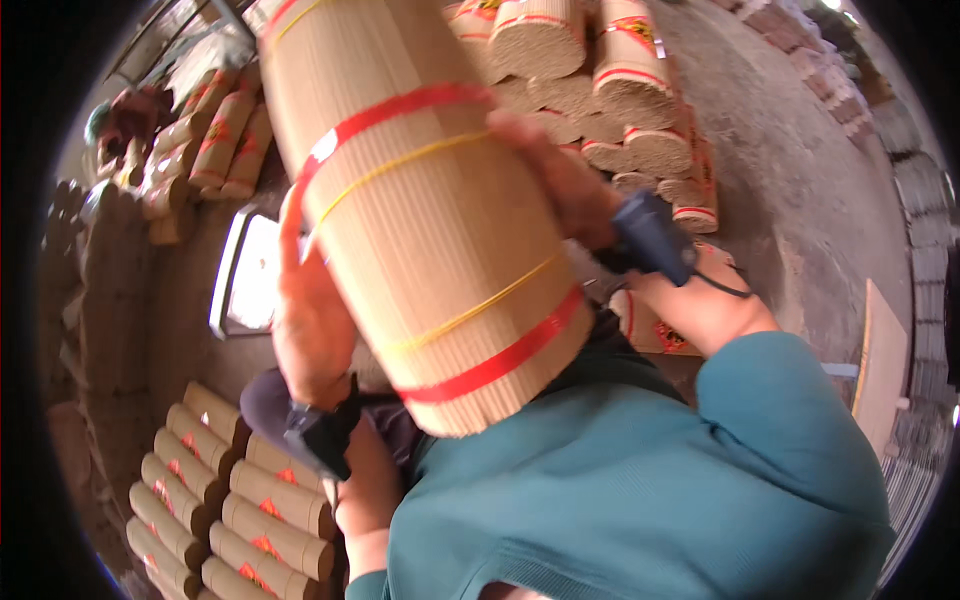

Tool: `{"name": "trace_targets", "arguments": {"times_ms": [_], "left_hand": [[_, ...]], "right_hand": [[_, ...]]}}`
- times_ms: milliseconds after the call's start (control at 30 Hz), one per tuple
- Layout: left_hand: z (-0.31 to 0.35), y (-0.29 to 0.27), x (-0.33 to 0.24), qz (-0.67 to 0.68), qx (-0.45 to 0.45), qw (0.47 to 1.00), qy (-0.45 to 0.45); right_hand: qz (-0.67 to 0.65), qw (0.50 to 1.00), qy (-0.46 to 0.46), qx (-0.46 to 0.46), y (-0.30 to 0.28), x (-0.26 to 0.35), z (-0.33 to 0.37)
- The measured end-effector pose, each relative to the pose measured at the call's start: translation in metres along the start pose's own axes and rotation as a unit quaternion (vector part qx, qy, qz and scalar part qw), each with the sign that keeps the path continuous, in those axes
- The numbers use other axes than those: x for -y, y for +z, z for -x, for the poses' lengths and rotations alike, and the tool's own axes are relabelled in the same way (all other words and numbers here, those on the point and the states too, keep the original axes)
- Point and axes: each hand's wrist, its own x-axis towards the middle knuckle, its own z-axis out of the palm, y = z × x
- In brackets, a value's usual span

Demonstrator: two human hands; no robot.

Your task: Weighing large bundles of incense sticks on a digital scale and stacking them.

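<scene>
A large round bundle of thin tan sticks (440, 240) is tilted up in front of my chest. Red bands and thin yellow bands circle it, and its top runs out of the picture. My left hand (315, 315) presses against its left side, the thumb and fingers laid along the sticks. On the opposite side my right hand (560, 175) grips the bundle near a red band, slightly blurred. Both wrists carry dark strapped devices. The bundle's near end hangs just above my lap and teal shirt (640, 470).
More stick bundles (625, 110) are stacked ahead at right. Rows of paper-wrapped rolls (265, 525) lie at lower left. A white lit panel (250, 275) stands left of my hand. Farther off, another person (135, 120) bends beside more bundles. A board (880, 350) leans at far right.
</scene>
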Motion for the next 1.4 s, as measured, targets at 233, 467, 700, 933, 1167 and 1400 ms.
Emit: {"name": "trace_targets", "arguments": {"times_ms": [233,467,700,933,1167,1400], "left_hand": [[0.011,0.039,-0.002,-0.18,0.054,0.981,0.035],[-0.007,0.078,-0.003,-0.4,0.181,0.887,0.141],[-0.02,0.093,0.001,-0.448,0.244,0.855,0.089],[-0.021,0.103,0.0,-0.58,0.265,0.765,0.09],[-0.02,0.151,0.005,-0.591,0.258,0.743,0.179],[-0.029,0.163,0.009,-0.642,0.292,0.681,0.197]], "right_hand": [[0.022,0.988,-0.114,-0.098,-0.058,0.017,0.038],[0.008,0.973,-0.152,-0.172,-0.071,0.016,0.066],[-0.008,0.965,-0.154,-0.211,-0.086,0.005,0.085],[-0.012,0.96,-0.157,-0.233,-0.089,0.004,0.09],[0.036,0.953,-0.162,-0.254,-0.094,0.01,0.097],[-0.032,0.959,-0.182,-0.214,-0.102,0.004,0.103]]}}
